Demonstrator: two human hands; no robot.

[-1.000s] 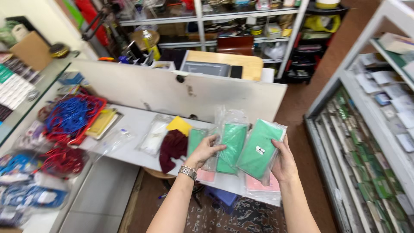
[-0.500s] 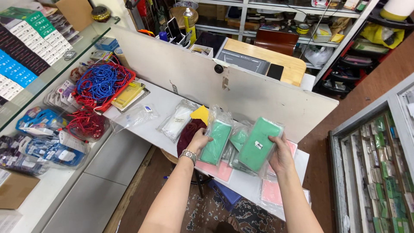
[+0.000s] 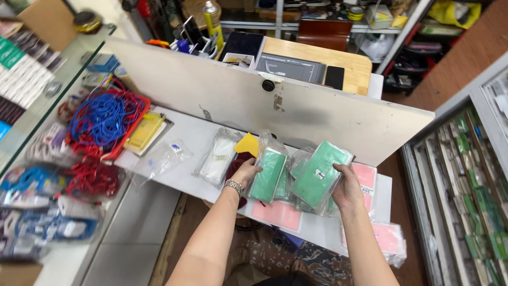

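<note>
My left hand (image 3: 245, 172), with a metal watch on the wrist, grips a green flat packet in a clear plastic bag (image 3: 268, 173) by its left edge. My right hand (image 3: 346, 186) holds a larger green bagged packet (image 3: 320, 173) from its right side, tilted. More green packets (image 3: 294, 175) lie between the two on the white counter (image 3: 186, 135). Pink packets (image 3: 279, 214) lie underneath, near the counter's front edge. A yellow piece (image 3: 246, 144) and a dark red item (image 3: 236, 161) sit just beyond my left hand.
A white upright board (image 3: 296, 114) backs the counter. Clear bags (image 3: 217, 156) lie left of my hands. Blue and red cables (image 3: 100, 119) fill a red tray at left, over a glass display case (image 3: 47, 69). Another pink packet (image 3: 389, 238) hangs off the right edge.
The view has shifted so the counter sits higher and more to the right. Both hands still hold their green packets, drawn slightly closer to the pile.
</note>
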